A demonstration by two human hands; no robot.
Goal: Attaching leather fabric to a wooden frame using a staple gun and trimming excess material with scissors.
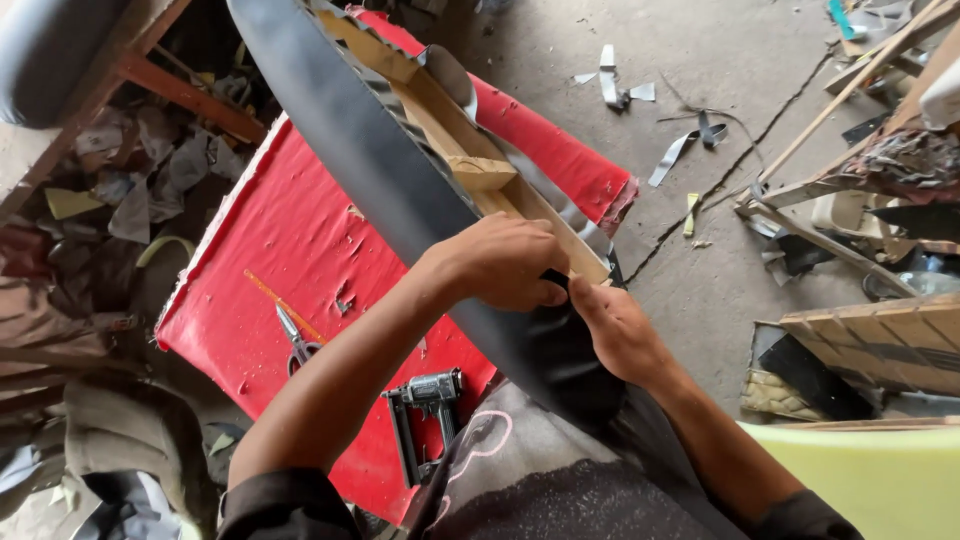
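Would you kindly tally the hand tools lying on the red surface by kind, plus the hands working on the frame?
Staple gun: 1
Scissors: 1
Hands on the fabric-covered wooden frame: 2, left hand and right hand
Total: 4

Your left hand (500,262) and right hand (618,330) pinch smooth, slightly glossy dark grey leatherette (370,150) stretched over a bare, matt pale wooden frame (470,150). Beneath lies a red vinyl-covered board (290,230), scuffed and torn in spots. On it rest steel scissors (296,340) and a dull grey metal staple gun (425,405). The concrete floor (720,280) looks rough and cracked.
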